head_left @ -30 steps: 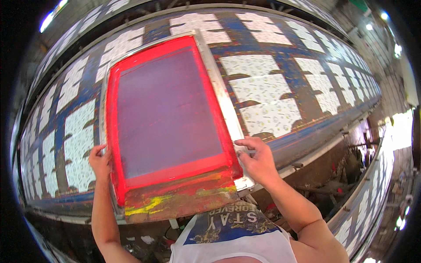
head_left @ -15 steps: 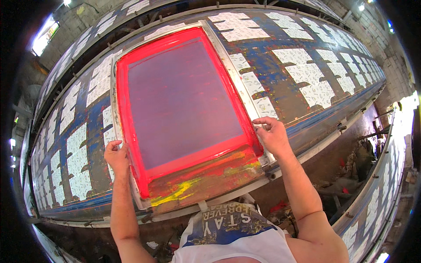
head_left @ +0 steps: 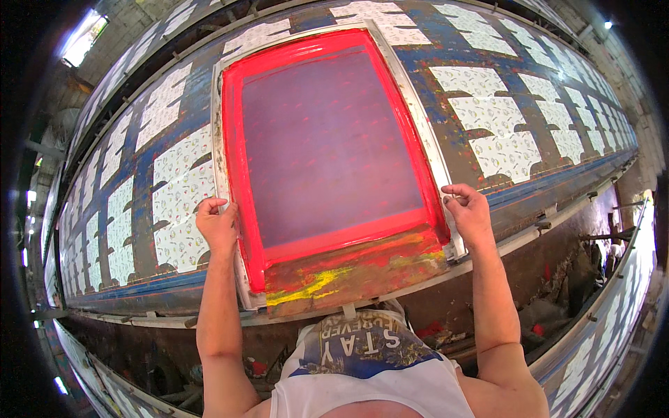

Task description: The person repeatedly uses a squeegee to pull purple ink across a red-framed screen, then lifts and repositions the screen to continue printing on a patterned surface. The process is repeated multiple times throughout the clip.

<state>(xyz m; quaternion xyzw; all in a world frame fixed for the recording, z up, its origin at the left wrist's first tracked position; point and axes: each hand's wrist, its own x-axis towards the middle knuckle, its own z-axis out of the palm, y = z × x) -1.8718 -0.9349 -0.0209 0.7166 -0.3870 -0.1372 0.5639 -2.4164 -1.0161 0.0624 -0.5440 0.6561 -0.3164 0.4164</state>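
Observation:
A screen printing frame (head_left: 432, 157) with red borders, a purplish mesh (head_left: 331, 150) and a pale metal rim lies across the long printing table (head_left: 529, 184). A paint-smeared panel (head_left: 355, 268) with yellow streaks forms its near end. My left hand (head_left: 217, 223) grips the frame's left edge near the bottom, fingers curled at the rim. My right hand (head_left: 468, 217) holds the right edge at about the same height, forefinger and thumb bent on the rim. White printed fabric pieces (head_left: 502, 150) with notched shapes lie in rows on either side of the frame; some are hidden under it.
A metal rail (head_left: 540, 227) with small fittings runs along the table's near edge, beside my body in a white tank top (head_left: 362, 393). Another table with fabric pieces (head_left: 582, 355) stands at the lower right. A dark gap with debris lies below, and a bright window (head_left: 83, 35) is at upper left.
The frame, held in both my hands, has moved rightward along the table, covering pieces that were right of it and uncovering a group on its left. The view has shifted too.

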